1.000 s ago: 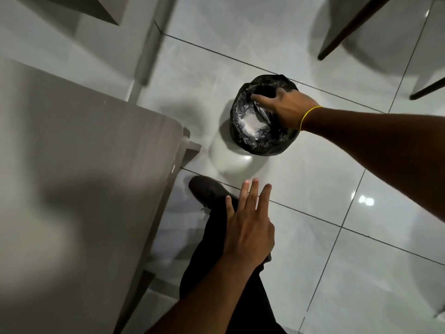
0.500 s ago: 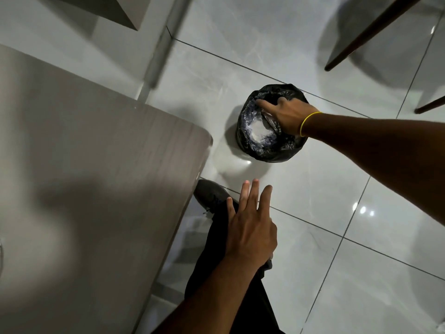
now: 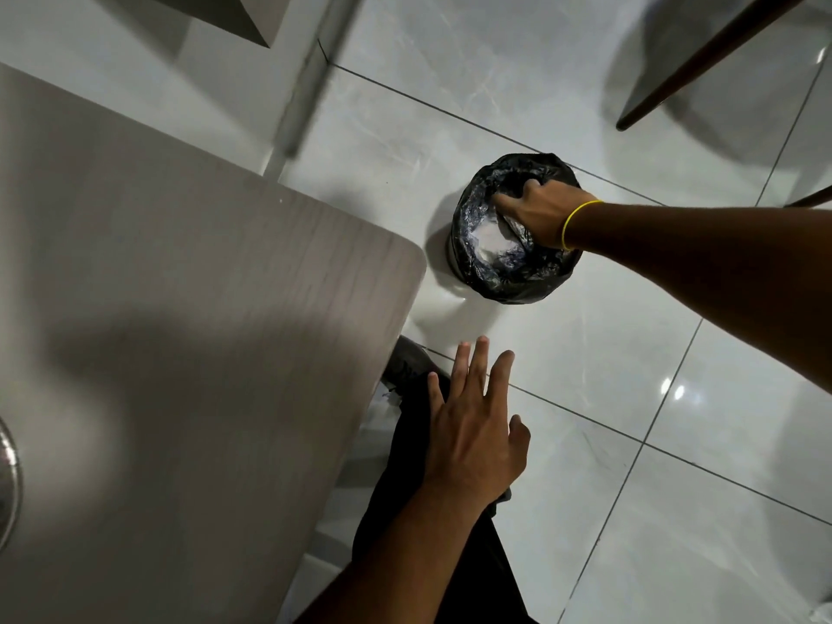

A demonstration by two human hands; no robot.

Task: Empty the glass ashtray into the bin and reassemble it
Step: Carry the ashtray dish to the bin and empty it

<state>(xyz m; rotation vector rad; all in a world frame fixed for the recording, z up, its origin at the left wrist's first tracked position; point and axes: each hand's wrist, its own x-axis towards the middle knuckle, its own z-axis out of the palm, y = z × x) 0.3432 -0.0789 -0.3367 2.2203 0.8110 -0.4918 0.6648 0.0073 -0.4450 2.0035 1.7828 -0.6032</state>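
Observation:
A small round bin (image 3: 517,286) lined with a black bag stands on the tiled floor, with pale waste (image 3: 488,240) at its bottom. My right hand (image 3: 538,213), a yellow band on its wrist, reaches into the bin's mouth with curled fingers. A translucent glassy edge of the ashtray (image 3: 517,231) shows under the palm; most of it is hidden. My left hand (image 3: 472,439) hovers flat and open above my dark-trousered leg, holding nothing. A round metal piece (image 3: 6,484) lies at the table's left edge, cut off by the frame.
A grey wood-grain table (image 3: 202,353) fills the left side, its rounded corner close to the bin. My dark shoe (image 3: 405,362) stands on the glossy white tiles. Dark chair legs (image 3: 702,60) cross the upper right.
My right hand has dipped lower into the bin's mouth and its fingers have curled. My left hand stays over my leg, with the thumb now spread out.

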